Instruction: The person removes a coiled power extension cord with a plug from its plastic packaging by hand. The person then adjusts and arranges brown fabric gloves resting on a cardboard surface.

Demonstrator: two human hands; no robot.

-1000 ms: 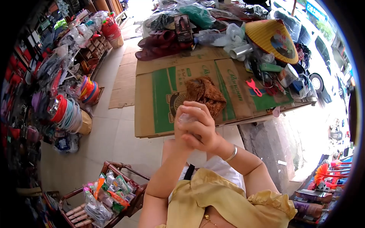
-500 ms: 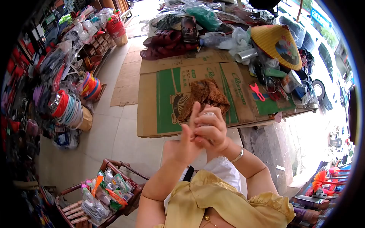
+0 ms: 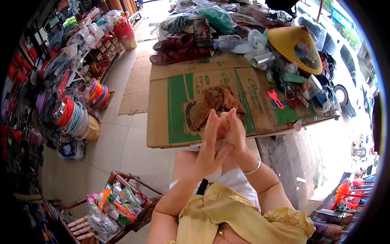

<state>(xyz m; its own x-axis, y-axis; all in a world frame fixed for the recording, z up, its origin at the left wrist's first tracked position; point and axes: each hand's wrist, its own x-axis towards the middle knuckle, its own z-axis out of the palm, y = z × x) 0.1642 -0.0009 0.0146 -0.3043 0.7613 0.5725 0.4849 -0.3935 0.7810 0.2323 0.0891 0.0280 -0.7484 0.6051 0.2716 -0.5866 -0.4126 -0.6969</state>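
Observation:
In front of my chest my left hand [image 3: 209, 145] and my right hand [image 3: 238, 137] come together, palms turned towards each other. The fingers of both are stretched out and point up and away from me. Between the palms is a pinkish, rounded patch; whether it is fingers or a held thing, I cannot make out. A silver bangle [image 3: 253, 167] circles my right wrist. Just beyond the fingertips a crumpled brown cloth [image 3: 221, 99] lies on the cardboard [image 3: 162, 114] that covers the table.
Dark red sandals [image 3: 174, 49], a propped phone [image 3: 202, 32], a yellow conical hat [image 3: 294, 44] and a pink-red peeler-like tool [image 3: 275, 99] lie on the table. At lower left stands a bamboo chair [image 3: 118, 179] holding packaged goods. Stacked wares [image 3: 73, 118] line the left side.
My hands have shifted from clasped, with the right fingers curled over the left, to nearly palm to palm with fingers straightened. The brown cloth has stayed in place.

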